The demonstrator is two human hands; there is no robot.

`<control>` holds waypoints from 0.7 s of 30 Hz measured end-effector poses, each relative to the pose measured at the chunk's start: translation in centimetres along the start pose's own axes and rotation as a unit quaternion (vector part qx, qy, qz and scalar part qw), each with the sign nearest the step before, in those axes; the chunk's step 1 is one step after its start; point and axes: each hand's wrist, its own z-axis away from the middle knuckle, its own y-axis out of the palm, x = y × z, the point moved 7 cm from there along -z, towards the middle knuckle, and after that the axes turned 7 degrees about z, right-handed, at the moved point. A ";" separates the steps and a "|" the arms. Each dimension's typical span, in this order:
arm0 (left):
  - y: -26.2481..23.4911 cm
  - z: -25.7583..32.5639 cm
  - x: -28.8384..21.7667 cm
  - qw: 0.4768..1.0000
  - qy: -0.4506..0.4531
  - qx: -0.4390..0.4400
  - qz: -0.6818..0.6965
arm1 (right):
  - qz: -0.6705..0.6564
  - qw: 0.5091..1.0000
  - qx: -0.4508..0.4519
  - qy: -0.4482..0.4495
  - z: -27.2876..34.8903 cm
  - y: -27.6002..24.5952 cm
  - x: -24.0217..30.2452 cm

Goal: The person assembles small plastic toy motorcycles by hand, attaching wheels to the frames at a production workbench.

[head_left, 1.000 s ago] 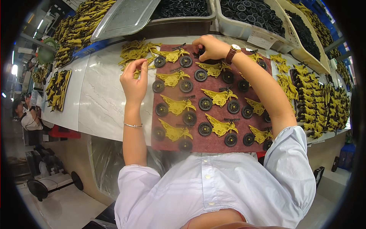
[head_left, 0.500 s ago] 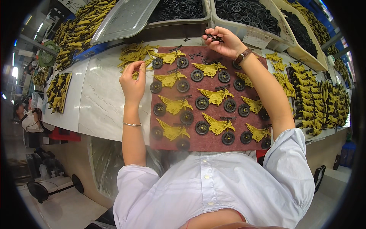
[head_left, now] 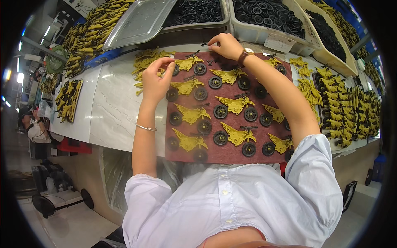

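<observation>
Rows of yellow toy motorbike bodies (head_left: 235,105) with black wheels (head_left: 220,111) lie on a dark red cloth (head_left: 186,155). Over the far edge of the cloth, my right hand (head_left: 226,46) is palm down with curled fingers; the small black plastic parts it carried a moment ago are hidden beneath it. Its fingertips are close to a single small black part (head_left: 204,44) on the table. My left hand (head_left: 157,80) hovers above the cloth's far left corner, thumb and fingers drawn into a pinch. Whatever the pinch holds, if anything, is too small to make out.
Bins of black parts (head_left: 198,14) and black wheels (head_left: 269,16) stand at the back, a clear lid (head_left: 138,25) leaning left. Loose yellow bodies (head_left: 151,58) lie beside the cloth. More yellow-and-black pieces (head_left: 347,107) are stacked right. A person (head_left: 37,128) is at far left.
My right hand has turned from palm up, showing small black parts, to palm down, and shifted slightly left. My left hand has moved right and a little farther away.
</observation>
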 end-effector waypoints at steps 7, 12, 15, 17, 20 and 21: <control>1.1 -0.1 0.4 1.000 0.006 -0.004 -0.004 | 0.103 0.990 0.044 0.082 -1.7 2.0 -0.7; 1.3 0.6 1.9 0.998 -0.050 -0.001 0.044 | 0.197 0.980 -0.014 0.020 -1.1 1.2 1.0; 1.9 0.7 2.7 0.981 -0.111 -0.011 0.161 | -0.071 0.994 -0.082 -0.014 0.7 -1.2 5.1; 2.6 0.8 2.9 0.954 -0.149 -0.020 0.259 | -0.275 0.961 -0.012 0.013 1.6 -0.5 6.7; 3.4 1.1 2.7 0.903 -0.184 0.011 0.389 | -0.375 0.927 0.010 0.014 2.5 -0.6 9.5; 3.3 1.1 3.0 0.902 -0.186 0.011 0.389 | -0.343 0.939 -0.001 -0.006 2.6 -0.7 9.9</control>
